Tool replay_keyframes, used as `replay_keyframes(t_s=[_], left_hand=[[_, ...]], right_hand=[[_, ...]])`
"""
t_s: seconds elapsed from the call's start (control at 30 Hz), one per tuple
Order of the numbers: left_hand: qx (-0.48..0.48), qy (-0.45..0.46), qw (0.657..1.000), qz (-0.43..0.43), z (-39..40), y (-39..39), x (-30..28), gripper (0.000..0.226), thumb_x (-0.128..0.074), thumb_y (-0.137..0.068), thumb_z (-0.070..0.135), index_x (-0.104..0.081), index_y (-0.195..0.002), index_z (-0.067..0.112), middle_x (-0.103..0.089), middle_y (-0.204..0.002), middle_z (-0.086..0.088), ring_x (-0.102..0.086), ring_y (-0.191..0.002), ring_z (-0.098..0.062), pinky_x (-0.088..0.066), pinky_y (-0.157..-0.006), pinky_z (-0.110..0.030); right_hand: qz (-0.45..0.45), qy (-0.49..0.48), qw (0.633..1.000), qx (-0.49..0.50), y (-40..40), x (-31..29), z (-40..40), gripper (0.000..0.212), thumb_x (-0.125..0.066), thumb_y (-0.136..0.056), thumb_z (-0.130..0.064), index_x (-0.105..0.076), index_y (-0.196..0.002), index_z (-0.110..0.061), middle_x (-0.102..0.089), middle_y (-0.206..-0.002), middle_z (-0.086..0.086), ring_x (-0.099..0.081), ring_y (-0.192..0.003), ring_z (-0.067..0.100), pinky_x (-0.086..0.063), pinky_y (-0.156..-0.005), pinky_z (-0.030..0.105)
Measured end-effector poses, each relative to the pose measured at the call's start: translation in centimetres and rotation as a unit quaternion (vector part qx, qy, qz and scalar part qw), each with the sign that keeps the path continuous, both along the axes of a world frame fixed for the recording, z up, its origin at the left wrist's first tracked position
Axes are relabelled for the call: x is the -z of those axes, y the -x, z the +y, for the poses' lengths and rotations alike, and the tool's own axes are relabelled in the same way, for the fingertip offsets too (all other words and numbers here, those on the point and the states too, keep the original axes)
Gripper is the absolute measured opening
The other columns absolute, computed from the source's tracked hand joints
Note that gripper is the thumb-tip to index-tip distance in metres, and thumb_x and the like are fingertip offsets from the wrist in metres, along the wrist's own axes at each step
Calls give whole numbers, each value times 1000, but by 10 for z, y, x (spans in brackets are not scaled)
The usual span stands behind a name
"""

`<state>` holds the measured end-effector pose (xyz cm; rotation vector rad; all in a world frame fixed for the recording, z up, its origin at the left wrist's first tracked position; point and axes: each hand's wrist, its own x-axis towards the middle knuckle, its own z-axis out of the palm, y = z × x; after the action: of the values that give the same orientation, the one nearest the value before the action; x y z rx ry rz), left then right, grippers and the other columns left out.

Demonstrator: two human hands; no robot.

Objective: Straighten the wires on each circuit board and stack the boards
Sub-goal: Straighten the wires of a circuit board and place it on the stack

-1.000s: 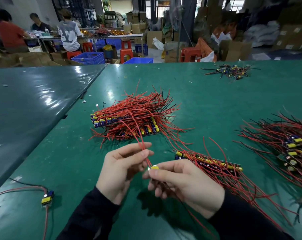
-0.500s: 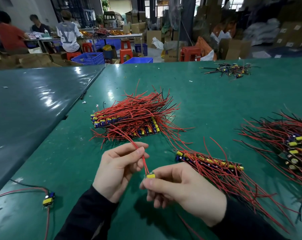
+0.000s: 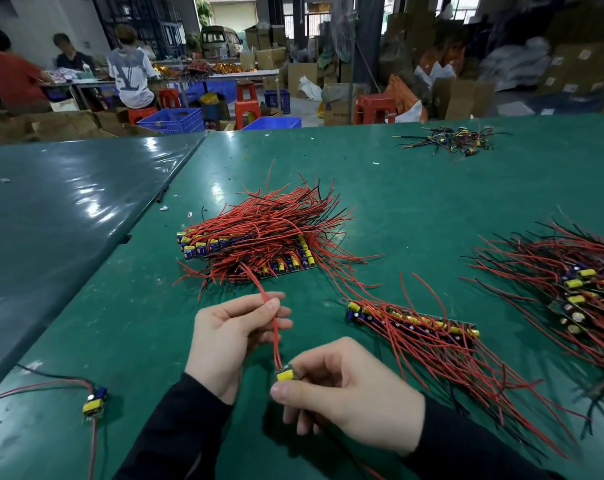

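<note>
Over table (image 3: 414, 188) | right hand (image 3: 349, 393) pinches board (image 3: 286, 374) | left hand (image 3: 231, 332) seemingly pinches wire (image 3: 275, 336)

Two hands: the left hand (image 3: 229, 336) and right hand (image 3: 342, 389) share one small board (image 3: 286, 374). Beyond the fingers lie four wired heaps, one loose board (image 3: 94, 403) left of them, three people behind, four red stools.

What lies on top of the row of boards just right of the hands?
Red wires lie across the row of boards, trailing toward the near right. Yellow and blue parts show along its far edge; the board faces under the wires are mostly covered.
</note>
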<state>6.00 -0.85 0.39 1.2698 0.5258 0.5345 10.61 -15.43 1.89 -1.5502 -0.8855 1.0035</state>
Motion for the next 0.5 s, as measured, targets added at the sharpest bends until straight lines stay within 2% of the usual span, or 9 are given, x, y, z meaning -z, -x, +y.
replay_keyframes(t_s=[0.17,0.3,0.5], left_hand=[[-14,-74,997,0,-2,1,3,15,-61,-80,-12,-70,-76,0,-69,-62,-16,-67,-51,-21,-51,-47,-20],[-26,-65,998,0,4,-1,5,12,-57,-84,-11,-67,-85,-3,-71,-65,-15,-69,-55,-24,-53,-49,-20],[-31,-60,998,1,8,-2,7,14,-52,-88,-10,-65,-86,-6,-71,-66,-16,-71,-60,-28,-54,-50,-21]], right_hand=[[-3,7,1000,-11,1,2,0,25,-61,-91,-11,-60,-67,-18,-61,-63,1,-55,-49,4,-42,-49,14],[9,15,999,-31,2,3,-1,23,-61,-91,-12,-61,-68,-17,-62,-64,0,-55,-51,6,-43,-51,16],[11,19,999,-44,2,3,-1,21,-61,-91,-12,-62,-70,-16,-62,-64,-1,-55,-50,3,-44,-51,15]])
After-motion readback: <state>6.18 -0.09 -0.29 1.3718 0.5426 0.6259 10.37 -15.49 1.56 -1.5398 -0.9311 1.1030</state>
